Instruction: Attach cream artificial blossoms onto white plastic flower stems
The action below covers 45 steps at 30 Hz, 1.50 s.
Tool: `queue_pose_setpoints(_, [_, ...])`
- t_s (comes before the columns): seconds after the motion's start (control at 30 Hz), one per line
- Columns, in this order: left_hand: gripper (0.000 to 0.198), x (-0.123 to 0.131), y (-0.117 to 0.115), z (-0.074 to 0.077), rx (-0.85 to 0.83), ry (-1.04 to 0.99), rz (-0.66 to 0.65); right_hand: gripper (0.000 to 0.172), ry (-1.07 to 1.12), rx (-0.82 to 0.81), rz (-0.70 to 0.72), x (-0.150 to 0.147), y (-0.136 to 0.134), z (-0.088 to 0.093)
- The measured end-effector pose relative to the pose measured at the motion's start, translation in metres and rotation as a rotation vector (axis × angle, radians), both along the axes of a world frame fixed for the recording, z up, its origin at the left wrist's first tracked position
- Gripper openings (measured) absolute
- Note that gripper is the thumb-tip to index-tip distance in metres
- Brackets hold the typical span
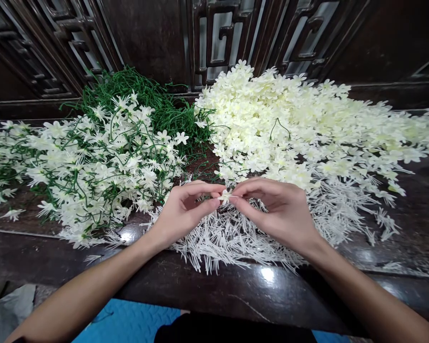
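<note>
My left hand [188, 207] pinches a small white artificial flower [225, 196] between thumb and fingertips. From the right, my right hand [279, 209] closes its thumb and fingers on a thin white stamen piece [236, 196] at the flower's middle. How far the stamen piece goes into the flower cannot be made out. Below and behind both hands lies a heap of white stamen pieces [225, 243]. Loose cream petal pieces [279, 114] are piled behind my right hand. White flowers on green stems [107, 166] lie in a heap to the left.
Thin green plastic stems [136, 90] form a tangle at the back, against a dark carved wooden panel [146, 38]. Everything lies on a dark, glossy wooden bench [207, 286]. A blue textured mat [136, 319] shows below its front edge, and grey cloth-like material [14, 305] at lower left.
</note>
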<state>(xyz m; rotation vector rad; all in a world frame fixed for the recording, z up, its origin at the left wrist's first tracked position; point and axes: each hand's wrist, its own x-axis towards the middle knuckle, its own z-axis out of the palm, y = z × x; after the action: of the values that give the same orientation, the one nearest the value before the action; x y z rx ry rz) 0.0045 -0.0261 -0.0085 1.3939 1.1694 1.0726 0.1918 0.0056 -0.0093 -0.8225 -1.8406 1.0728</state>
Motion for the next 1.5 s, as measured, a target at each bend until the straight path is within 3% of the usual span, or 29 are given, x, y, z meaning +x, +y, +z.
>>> queue_pose_setpoints(0.5, [0.017, 0.0019, 0.0003, -0.0020, 0.064, -0.091, 0.086, 0.023, 0.050, -0.019, -0.015, -0.0020, -0.0038, 0.0008])
queue_pose_setpoints(0.9, [0.013, 0.0035, -0.0015, -0.0036, 0.071, -0.085, 0.053, 0.024, 0.061, -0.026, 0.031, -0.0011, -0.0017, 0.0011])
queue_pose_setpoints(1.3, [0.024, 0.0029, -0.0071, -0.0068, 0.447, 0.141, 0.041, 0.019, 0.049, -0.034, -0.105, -0.0016, -0.0071, 0.0003])
queue_pose_setpoints(1.5, [0.022, 0.0016, -0.0064, -0.0040, 0.414, 0.196, 0.133, 0.021, 0.109, -0.116, -0.061, -0.0011, -0.0054, -0.0008])
